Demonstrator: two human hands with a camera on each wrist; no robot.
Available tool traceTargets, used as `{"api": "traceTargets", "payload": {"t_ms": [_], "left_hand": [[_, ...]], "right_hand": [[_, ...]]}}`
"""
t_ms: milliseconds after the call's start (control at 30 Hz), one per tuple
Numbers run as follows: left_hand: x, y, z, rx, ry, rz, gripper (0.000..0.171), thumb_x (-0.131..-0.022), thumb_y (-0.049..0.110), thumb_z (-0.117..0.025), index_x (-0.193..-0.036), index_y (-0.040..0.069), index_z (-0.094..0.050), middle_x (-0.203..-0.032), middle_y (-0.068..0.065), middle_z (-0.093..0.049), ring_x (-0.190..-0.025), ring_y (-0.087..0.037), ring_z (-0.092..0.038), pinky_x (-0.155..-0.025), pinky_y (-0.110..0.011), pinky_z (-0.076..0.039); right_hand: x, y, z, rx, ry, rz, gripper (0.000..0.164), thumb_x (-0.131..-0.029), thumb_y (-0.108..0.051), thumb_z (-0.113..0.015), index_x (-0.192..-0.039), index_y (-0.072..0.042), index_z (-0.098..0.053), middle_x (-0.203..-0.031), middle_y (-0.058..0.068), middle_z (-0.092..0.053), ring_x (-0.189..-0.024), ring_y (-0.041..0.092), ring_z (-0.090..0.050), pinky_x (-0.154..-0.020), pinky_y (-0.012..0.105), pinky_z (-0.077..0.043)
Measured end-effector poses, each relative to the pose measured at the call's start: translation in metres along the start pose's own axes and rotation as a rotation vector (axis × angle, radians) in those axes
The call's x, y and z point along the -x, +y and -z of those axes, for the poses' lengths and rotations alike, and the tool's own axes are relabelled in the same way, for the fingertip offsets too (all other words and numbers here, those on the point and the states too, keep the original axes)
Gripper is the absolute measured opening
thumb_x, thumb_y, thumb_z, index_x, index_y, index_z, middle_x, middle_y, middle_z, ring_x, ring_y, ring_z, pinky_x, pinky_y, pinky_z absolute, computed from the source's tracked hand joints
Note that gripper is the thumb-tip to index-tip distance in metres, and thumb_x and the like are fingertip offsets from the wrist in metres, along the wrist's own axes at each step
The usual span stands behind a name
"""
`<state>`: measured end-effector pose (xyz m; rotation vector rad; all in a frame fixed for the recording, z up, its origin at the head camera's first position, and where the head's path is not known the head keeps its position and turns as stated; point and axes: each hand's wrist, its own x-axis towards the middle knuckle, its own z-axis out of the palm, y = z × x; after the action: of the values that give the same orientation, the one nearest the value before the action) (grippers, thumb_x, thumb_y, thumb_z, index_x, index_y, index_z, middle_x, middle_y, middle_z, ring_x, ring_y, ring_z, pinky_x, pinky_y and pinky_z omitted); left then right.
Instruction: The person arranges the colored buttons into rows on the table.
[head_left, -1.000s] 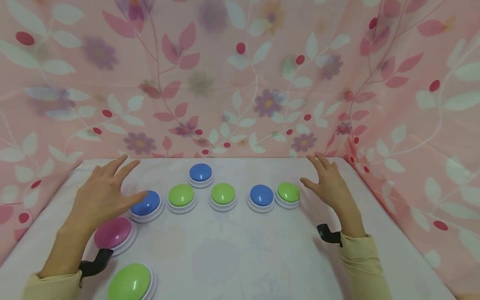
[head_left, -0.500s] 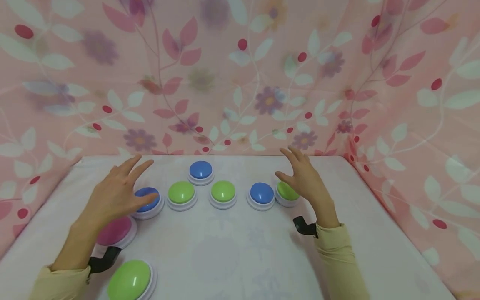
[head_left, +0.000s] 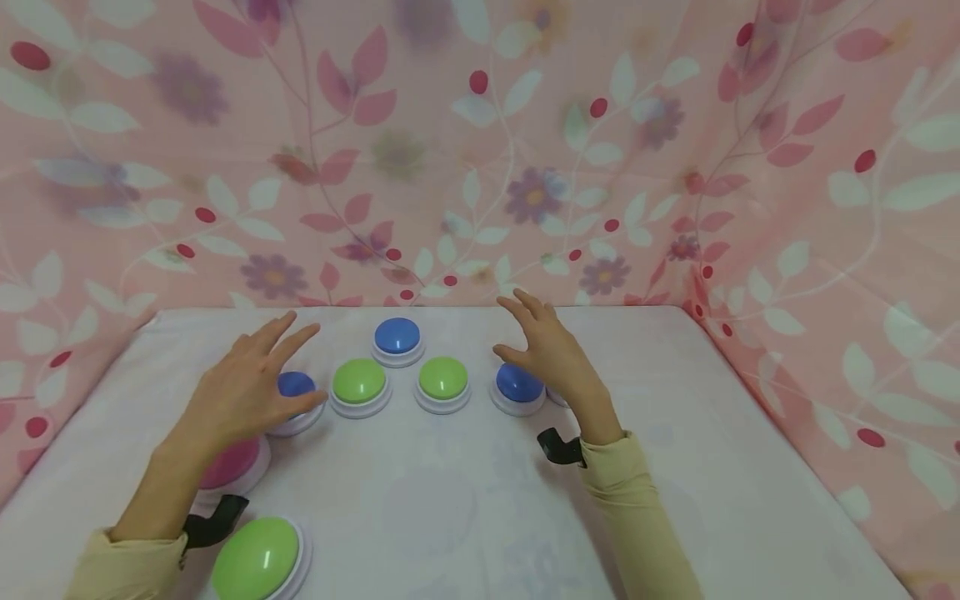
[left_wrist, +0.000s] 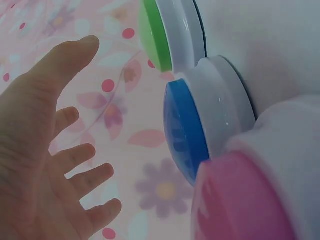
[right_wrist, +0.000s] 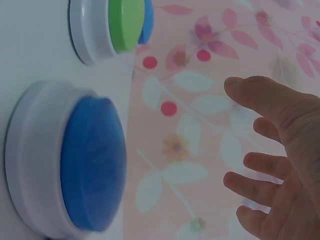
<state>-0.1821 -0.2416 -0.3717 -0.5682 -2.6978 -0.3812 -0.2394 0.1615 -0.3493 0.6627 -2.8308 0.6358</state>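
Observation:
My left hand (head_left: 243, 392) hovers with spread, relaxed fingers above a blue push button (head_left: 294, 385) and a magenta one (head_left: 231, 467), partly covering both in the head view. The left wrist view shows a gap between that hand and the blue dome (left_wrist: 185, 127). Fingers spread and holding nothing, my right hand (head_left: 553, 357) is over another blue button (head_left: 517, 383). The right wrist view has this blue dome (right_wrist: 95, 165) apart from the fingers. Behind the right wrist, only a bit of a white button base (head_left: 557, 399) shows.
Two green buttons (head_left: 359, 381) stand mid-table, with a blue one (head_left: 397, 335) behind them. A large green button (head_left: 257, 558) is at the front left. White cloth (head_left: 450, 517) covers the table; pink floral curtains (head_left: 420, 167) enclose the back and sides.
My right hand has moved left, from beside the rightmost green button to above the blue one, now covering the green. My left hand has drifted slightly right. The buttons have stayed put.

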Motion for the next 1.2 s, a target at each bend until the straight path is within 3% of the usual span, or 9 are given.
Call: {"api": "traceTargets", "payload": {"t_ms": [233,633,1067,1200], "left_hand": [[0.0,0.008,-0.004,0.021,-0.068,0.004,0.089,-0.075,0.049,-0.082,-0.149,0.017,-0.043,-0.154,-0.023,-0.034,-0.134,-0.049,-0.039,-0.106,-0.068,-0.03],[-0.002,0.013,-0.001,0.002,-0.09,-0.011,0.087,-0.076,0.045,-0.083,-0.149,0.018,-0.043,-0.154,-0.022,-0.035,-0.134,-0.047,-0.04,-0.107,-0.067,-0.031],[0.0,0.009,-0.007,-0.019,-0.166,-0.055,0.085,-0.075,0.044,-0.082,-0.148,0.018,-0.046,-0.153,-0.022,-0.036,-0.135,-0.045,-0.041,-0.108,-0.065,-0.033],[-0.003,0.01,-0.01,-0.006,-0.212,-0.055,0.086,-0.076,0.045,-0.082,-0.149,0.02,-0.043,-0.155,-0.022,-0.034,-0.132,-0.049,-0.043,-0.099,-0.068,-0.04]], "right_hand": [[-0.014,-0.022,-0.018,-0.024,-0.048,0.052,0.073,-0.09,-0.031,-0.074,-0.152,-0.016,-0.038,-0.16,0.014,-0.028,-0.143,0.041,-0.034,-0.117,0.056,-0.024],[-0.033,-0.073,-0.053,-0.042,-0.159,0.114,0.073,-0.091,-0.035,-0.072,-0.153,-0.021,-0.037,-0.162,0.009,-0.025,-0.142,0.047,-0.032,-0.112,0.058,-0.032],[-0.044,-0.114,-0.092,-0.001,-0.24,0.196,0.075,-0.089,-0.035,-0.074,-0.153,-0.022,-0.036,-0.16,0.008,-0.03,-0.144,0.03,-0.036,-0.118,0.048,-0.028],[-0.043,-0.118,-0.1,0.04,-0.267,0.19,0.078,-0.089,-0.036,-0.074,-0.155,-0.022,-0.035,-0.16,0.009,-0.03,-0.145,0.028,-0.036,-0.118,0.045,-0.027]]}}
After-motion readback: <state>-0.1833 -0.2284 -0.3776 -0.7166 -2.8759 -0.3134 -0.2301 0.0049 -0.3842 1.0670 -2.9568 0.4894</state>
